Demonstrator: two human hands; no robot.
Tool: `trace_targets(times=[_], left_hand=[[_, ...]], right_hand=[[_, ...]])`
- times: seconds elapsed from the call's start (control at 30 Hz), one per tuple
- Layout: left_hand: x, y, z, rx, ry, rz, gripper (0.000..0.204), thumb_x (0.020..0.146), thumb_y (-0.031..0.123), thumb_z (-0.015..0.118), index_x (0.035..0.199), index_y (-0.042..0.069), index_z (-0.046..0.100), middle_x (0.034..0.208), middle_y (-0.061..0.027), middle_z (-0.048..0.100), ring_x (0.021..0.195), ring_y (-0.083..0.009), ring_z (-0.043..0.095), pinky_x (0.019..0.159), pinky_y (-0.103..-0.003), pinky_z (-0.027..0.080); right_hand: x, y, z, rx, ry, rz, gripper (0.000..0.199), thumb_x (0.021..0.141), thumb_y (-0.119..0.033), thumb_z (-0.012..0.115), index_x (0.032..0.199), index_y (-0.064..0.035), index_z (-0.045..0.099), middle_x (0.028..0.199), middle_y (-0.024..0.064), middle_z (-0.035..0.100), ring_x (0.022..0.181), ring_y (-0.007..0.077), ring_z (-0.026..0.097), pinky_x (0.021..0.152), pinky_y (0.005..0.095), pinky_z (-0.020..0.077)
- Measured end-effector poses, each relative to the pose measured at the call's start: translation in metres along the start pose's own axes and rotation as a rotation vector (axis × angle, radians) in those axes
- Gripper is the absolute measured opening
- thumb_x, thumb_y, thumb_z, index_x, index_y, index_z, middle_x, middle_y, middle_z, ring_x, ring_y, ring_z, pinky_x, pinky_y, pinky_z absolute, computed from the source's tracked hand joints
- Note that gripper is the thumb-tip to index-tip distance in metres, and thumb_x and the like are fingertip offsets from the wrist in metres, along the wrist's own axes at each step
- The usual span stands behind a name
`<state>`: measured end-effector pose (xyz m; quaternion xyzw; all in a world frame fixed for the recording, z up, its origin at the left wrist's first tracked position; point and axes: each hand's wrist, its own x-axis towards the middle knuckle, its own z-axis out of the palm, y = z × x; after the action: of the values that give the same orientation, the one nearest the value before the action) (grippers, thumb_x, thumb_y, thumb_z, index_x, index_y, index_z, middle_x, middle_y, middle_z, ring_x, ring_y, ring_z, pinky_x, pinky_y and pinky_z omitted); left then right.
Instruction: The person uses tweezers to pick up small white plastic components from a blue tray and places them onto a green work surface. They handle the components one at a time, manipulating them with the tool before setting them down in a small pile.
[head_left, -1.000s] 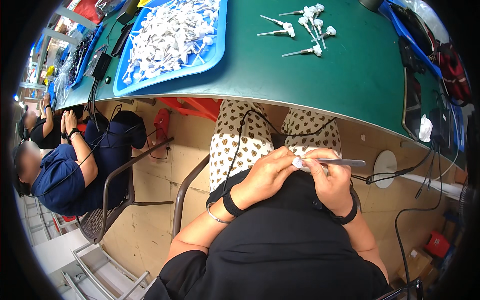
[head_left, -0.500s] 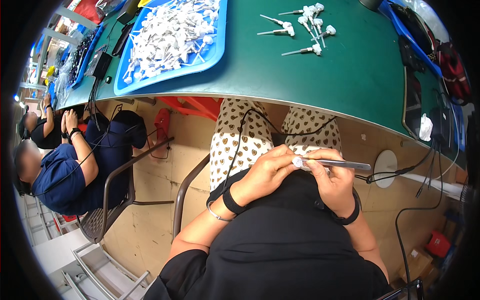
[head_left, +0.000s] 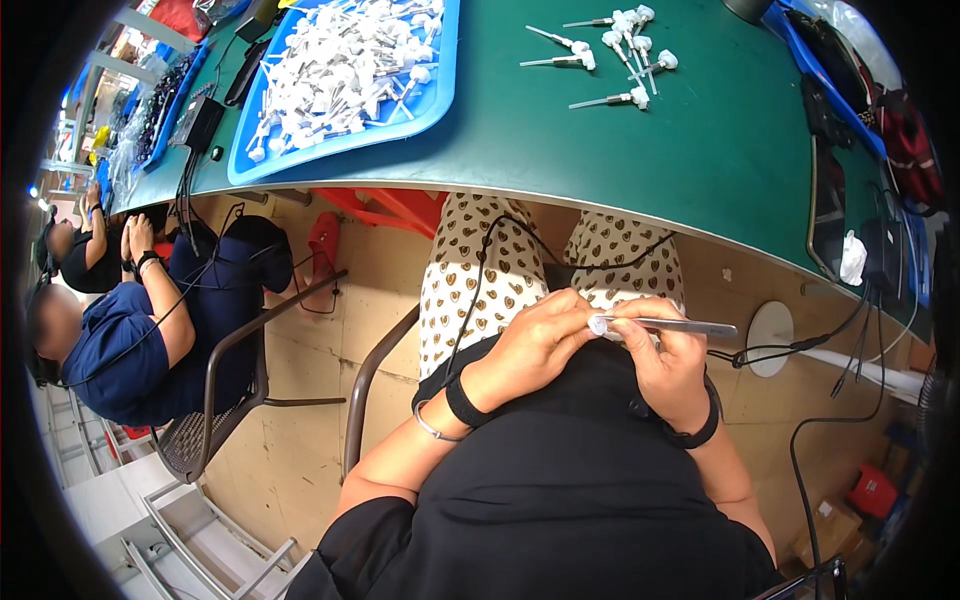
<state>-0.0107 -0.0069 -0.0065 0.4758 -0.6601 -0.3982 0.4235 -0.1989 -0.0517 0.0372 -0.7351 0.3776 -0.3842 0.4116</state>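
Above my lap, my left hand (head_left: 545,338) pinches a small white plastic part (head_left: 598,325), likely the head of a piece like those on the table; the rest of it is hidden by my fingers. My right hand (head_left: 668,358) is closed round metal tweezers (head_left: 690,327), whose blunt end points right. The tweezer tips meet the white part, but the exact contact is too small to make out. On the table lie several white-headed pump pieces with thin tubes (head_left: 640,97). Many more such pieces (head_left: 345,75) fill a blue tray (head_left: 440,95).
The green table (head_left: 560,150) curves across in front of my knees. A black cable (head_left: 480,270) runs over my lap. At the right stand a dark tablet-like device (head_left: 826,210) and a crumpled white tissue (head_left: 852,258). A co-worker in blue (head_left: 130,345) sits at the left near a brown chair (head_left: 215,400).
The view has shifted slightly, so the table things sit a little further right. Both hands stay together on the white part; the tweezers have barely moved.
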Motion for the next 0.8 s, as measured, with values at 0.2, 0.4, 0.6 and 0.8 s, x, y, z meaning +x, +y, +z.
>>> trace_targets(times=[0.2,0.4,0.6,0.8], left_hand=[[0.0001,-0.0006,0.0,0.006,0.003,0.014,0.024,0.092,0.0,0.068,0.115,0.004,0.07,0.094,-0.009,0.063,0.09,-0.0283,0.063,0.079,-0.038,0.051],[0.0006,0.0013,-0.001,-0.007,0.005,0.013,0.022,0.093,0.0,0.067,0.115,0.003,0.069,0.093,-0.0108,0.061,0.088,-0.0289,0.063,0.078,-0.038,0.051],[0.0019,0.0016,-0.0008,-0.04,0.029,0.047,0.023,0.094,0.0,0.069,0.117,0.002,0.071,0.093,-0.0088,0.065,0.084,-0.0231,0.061,0.074,-0.033,0.05],[0.0076,0.0075,-0.0071,-0.008,0.023,0.075,0.025,0.092,-0.001,0.07,0.117,0.003,0.071,0.094,-0.0089,0.066,0.084,-0.0237,0.062,0.074,-0.033,0.051]], right_hand=[[-0.0032,0.0018,0.0016,0.062,0.027,0.064,0.007,0.095,-0.002,0.071,0.099,0.0022,0.069,0.085,0.0096,0.071,0.072,0.0156,0.067,0.065,0.0271,0.0532],[-0.005,0.0019,0.0021,0.156,0.054,0.112,0.007,0.095,-0.002,0.07,0.1,0.0028,0.068,0.087,0.0099,0.071,0.075,0.015,0.069,0.066,0.0269,0.0544],[-0.0044,-0.0019,0.0024,0.169,0.048,0.119,0.007,0.097,-0.001,0.068,0.102,0.0043,0.067,0.091,0.0114,0.072,0.081,0.0162,0.072,0.071,0.0267,0.0574],[-0.0034,-0.0046,0.0017,0.289,0.065,0.141,0.009,0.098,0.0,0.066,0.105,0.0069,0.065,0.096,0.0129,0.073,0.088,0.0173,0.074,0.079,0.0282,0.0603]])
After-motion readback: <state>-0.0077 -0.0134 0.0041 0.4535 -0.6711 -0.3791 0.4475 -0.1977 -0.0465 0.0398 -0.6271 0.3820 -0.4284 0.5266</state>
